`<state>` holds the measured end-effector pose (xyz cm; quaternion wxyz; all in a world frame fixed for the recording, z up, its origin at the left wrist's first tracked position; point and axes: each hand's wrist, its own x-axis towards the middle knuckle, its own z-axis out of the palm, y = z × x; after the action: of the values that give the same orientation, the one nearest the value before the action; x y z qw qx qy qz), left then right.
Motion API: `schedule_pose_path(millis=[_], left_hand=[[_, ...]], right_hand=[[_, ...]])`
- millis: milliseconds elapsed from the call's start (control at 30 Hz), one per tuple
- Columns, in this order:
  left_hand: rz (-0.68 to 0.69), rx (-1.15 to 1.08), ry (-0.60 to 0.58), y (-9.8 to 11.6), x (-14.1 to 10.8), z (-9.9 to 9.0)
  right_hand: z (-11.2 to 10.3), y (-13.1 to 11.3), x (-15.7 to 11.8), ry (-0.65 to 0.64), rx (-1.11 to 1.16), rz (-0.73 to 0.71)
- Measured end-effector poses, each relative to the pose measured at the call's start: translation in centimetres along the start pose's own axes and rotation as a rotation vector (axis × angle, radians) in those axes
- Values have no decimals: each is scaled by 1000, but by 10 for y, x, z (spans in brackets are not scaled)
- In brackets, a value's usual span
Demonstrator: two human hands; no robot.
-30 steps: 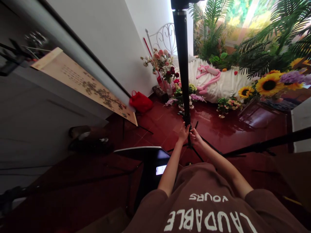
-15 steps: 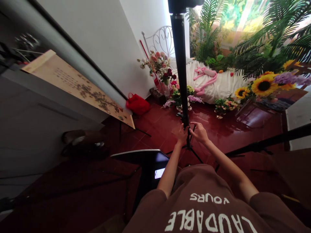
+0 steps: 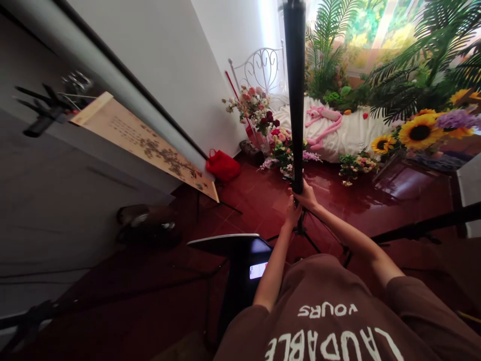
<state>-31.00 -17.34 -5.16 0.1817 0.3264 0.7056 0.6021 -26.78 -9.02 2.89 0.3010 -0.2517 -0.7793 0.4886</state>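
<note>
A tall black light stand (image 3: 296, 100) rises upright in front of me, its legs spread on the red tiled floor. My left hand (image 3: 293, 213) is closed around the lower part of the pole. Just above it, my right hand (image 3: 307, 194) wraps the pole from the right side, with some fingers hidden behind it. The top of the stand runs out of view at the upper edge.
A black surface with a lit phone (image 3: 257, 271) stands at my left elbow. A hanging scroll (image 3: 150, 148) and a red bag (image 3: 222, 165) are further left. Flowers (image 3: 280, 145) and a white-draped bed (image 3: 353, 135) lie beyond; another black pole (image 3: 424, 225) crosses at right.
My right hand has gone from fingers loosely at the pole to a grip around it. My left hand sits slightly lower, and the view has shifted, so the stand appears further right.
</note>
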Motion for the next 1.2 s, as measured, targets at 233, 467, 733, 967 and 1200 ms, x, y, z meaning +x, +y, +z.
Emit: schedule_pose_path(millis=[233, 467, 733, 967, 1200], left_hand=[[115, -34, 70, 20, 4, -2], [108, -168, 233, 52, 35, 12], [-87, -233, 293, 56, 56, 22], [-75, -250, 317, 54, 51, 23], [-124, -201, 282, 56, 51, 23]], right_hand=[[-22, -52, 26, 15, -107, -137], [-34, -95, 40, 37, -116, -229], [-60, -101, 37, -128, -186, -251], [-91, -40, -3, -526, -666, -87], [-62, -11, -42, -688, -876, 38]])
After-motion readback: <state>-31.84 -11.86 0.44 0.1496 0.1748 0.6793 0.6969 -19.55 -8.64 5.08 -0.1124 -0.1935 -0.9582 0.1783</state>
